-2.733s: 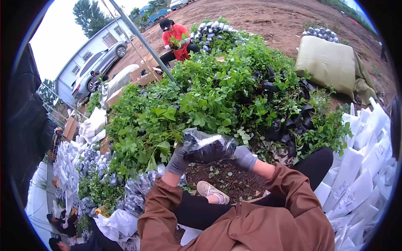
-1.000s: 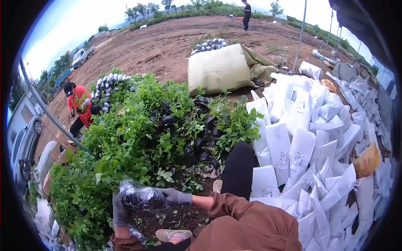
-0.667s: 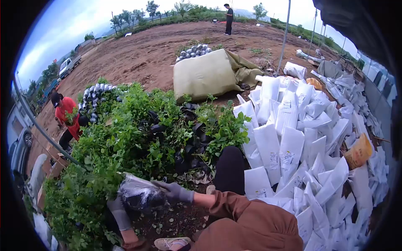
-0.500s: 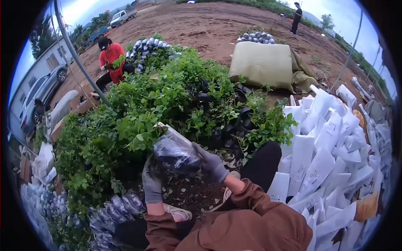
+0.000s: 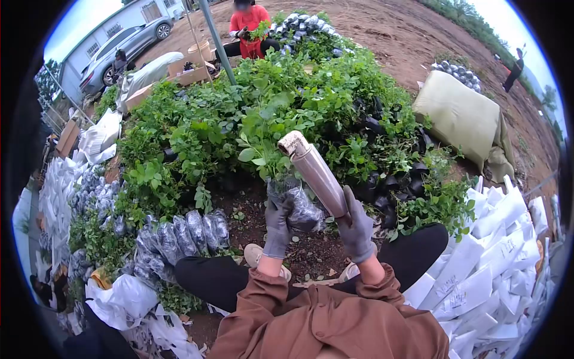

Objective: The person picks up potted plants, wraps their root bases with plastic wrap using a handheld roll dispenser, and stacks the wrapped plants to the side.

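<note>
My left hand (image 5: 278, 224), in a grey glove, is wrapped round a leafy plant whose dark root ball is covered in clear film (image 5: 305, 210). The plant's green leaves (image 5: 266, 134) rise above that hand. In my gloved right hand (image 5: 354, 226) is the lower end of a metallic-looking tube (image 5: 317, 179), tilted up to the left, its pale bent end on top. The tube passes just right of the wrapped root ball; whether they touch I cannot tell. Below, bare dark soil shows between my legs.
A heap of leafy plants (image 5: 221, 119) lies ahead. Wrapped bundles (image 5: 194, 233) lie by my left knee, white packets (image 5: 472, 269) at right. A green bale (image 5: 460, 113) stands behind. A pole (image 5: 216, 42) rises near a seated person in red (image 5: 254, 27).
The view has swung back toward the left. The tube has come away from lying across the wrapped root ball and is now raised in my right hand, while the plant stands upright in my left.
</note>
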### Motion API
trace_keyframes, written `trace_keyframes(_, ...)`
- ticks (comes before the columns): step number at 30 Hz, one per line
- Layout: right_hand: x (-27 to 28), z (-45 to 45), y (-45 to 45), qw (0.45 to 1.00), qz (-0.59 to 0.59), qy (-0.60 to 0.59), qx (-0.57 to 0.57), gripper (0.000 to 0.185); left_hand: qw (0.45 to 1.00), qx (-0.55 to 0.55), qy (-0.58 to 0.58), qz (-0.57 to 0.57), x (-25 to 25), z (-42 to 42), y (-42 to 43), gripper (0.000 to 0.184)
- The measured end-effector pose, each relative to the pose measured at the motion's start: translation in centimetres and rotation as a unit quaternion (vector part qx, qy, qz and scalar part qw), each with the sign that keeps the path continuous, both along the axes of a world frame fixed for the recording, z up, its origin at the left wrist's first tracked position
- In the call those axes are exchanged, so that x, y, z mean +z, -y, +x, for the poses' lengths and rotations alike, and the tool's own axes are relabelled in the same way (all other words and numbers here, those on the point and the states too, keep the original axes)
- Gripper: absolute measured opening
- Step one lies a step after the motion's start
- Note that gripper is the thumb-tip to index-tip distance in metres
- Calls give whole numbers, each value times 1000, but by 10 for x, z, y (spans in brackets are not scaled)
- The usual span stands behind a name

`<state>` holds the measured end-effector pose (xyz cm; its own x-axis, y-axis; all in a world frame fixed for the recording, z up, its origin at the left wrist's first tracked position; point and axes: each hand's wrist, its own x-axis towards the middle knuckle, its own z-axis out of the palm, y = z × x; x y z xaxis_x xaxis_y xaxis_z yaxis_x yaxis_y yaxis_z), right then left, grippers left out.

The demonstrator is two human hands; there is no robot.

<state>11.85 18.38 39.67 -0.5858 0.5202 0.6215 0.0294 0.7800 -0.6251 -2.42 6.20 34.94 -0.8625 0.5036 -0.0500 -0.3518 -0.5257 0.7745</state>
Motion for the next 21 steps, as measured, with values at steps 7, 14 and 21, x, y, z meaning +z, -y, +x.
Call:
trace_keyframes(7,-36,-30,-8,994,-103,19,8,56,973,-218,-37,59,41,21,28,76)
trace_keyframes(14,-67,-24,30,969,-152,134,138,29,904,-347,236,83,-10,17,34,64)
trace_keyframes(21,-73,-52,21,987,-38,155,-18,50,779,-56,-380,-495,37,-22,42,64)
